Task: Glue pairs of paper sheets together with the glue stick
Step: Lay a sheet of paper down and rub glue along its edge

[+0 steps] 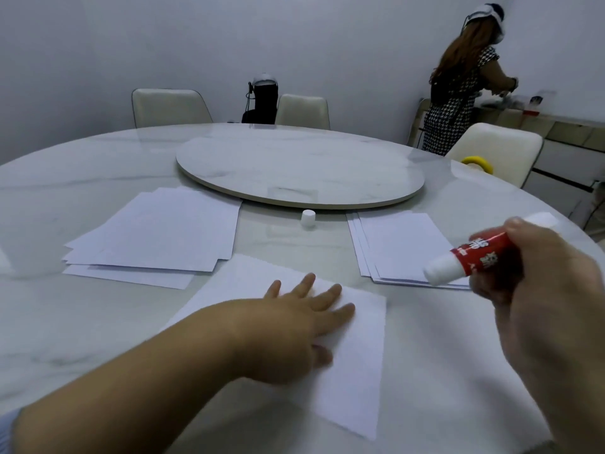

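A single white paper sheet (357,371) lies on the marble table in front of me. My left hand (294,326) rests flat on it, fingers spread. My right hand (537,290) is raised above the table at the right, gripping a red and white glue stick (465,253) whose uncapped white end points down and left. The stick's white cap (308,218) stands apart on the table, farther back. One loose pile of white sheets (154,237) lies at the left, and a neater stack of sheets (399,247) lies at the right, under the glue stick.
A round marble turntable (299,168) sits in the table's middle. A yellow tape roll (477,163) lies at the far right edge. Cream chairs (170,108) ring the table. A person (458,80) stands at a side counter at the back right.
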The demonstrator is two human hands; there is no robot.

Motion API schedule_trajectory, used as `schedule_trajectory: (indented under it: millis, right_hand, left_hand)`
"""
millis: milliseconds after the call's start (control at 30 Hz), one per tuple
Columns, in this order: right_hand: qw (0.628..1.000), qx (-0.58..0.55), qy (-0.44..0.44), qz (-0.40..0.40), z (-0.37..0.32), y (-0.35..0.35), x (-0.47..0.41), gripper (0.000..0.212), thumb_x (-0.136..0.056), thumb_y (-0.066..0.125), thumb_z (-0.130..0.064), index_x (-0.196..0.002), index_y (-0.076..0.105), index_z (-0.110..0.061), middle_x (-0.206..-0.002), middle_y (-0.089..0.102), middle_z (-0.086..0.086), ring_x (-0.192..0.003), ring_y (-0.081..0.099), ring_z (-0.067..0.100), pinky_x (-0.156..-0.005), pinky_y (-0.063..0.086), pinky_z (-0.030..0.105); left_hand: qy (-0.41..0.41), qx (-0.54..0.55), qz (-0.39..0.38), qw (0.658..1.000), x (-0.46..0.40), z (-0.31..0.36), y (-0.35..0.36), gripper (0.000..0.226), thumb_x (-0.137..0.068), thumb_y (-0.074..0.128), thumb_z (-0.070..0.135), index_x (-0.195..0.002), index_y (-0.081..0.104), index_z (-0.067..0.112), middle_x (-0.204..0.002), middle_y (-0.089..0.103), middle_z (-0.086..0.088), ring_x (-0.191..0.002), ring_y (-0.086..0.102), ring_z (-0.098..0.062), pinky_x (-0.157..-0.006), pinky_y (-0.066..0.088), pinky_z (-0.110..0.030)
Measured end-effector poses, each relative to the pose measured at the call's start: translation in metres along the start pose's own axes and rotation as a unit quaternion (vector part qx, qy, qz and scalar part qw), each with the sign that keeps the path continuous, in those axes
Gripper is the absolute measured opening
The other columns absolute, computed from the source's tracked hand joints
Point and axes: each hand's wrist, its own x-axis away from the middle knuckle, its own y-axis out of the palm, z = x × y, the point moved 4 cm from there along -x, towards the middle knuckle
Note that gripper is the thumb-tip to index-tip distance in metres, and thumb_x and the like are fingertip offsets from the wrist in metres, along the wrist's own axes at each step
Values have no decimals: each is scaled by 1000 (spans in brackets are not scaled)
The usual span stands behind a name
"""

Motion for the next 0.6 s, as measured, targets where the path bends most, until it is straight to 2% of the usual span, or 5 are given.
schedule_trajectory:
  millis: [133,200,333,433,600]
  right_hand:
    - [999,-17,3,28,-5,-5,-9,23,-75,58,-47,-54,67,-49,-61,61,-11,-58,53,3,-47,46,14]
    - [1000,-6,-12,11,-5,0,-8,25,-78,57,-44,-56,67,-51,-59,62,-14,-56,56,-1,-48,48,13]
    - [995,76,-48,-39,2,21,-12,27,-82,58,-44,-69,70,-24,-57,62,-9,-52,53,0,-55,47,23]
    - [978,168,-85,-95,10,46,-20,25,-91,59,-33,-72,63,-19,-58,65,-12,-51,53,0,-56,43,20]
    - [923,303,-106,-212,38,88,-29,20,-92,57,-35,-77,59,-23,-55,59,-21,-48,49,-1,-44,34,11]
  left_hand:
    - [96,21,-56,994,8,14,-2,74,-96,35,3,-142,10,56,-152,-17,27,-137,-22,3,-114,-14,-33]
    - [74,56,23,995,3,10,-7,78,-90,34,-4,-142,22,52,-154,-5,28,-139,-9,7,-117,-6,-26]
    - [-29,152,197,968,-10,-6,-13,53,-98,34,41,-147,13,43,-155,0,27,-140,0,8,-108,1,-14]
    - [-79,47,151,984,-23,-20,-3,68,-95,27,58,-150,-3,33,-157,-13,17,-142,-13,1,-110,-9,-20]
    - [-100,-19,123,987,-18,-44,-1,67,-97,21,54,-150,-11,28,-157,-19,8,-142,-18,-3,-116,-11,-26]
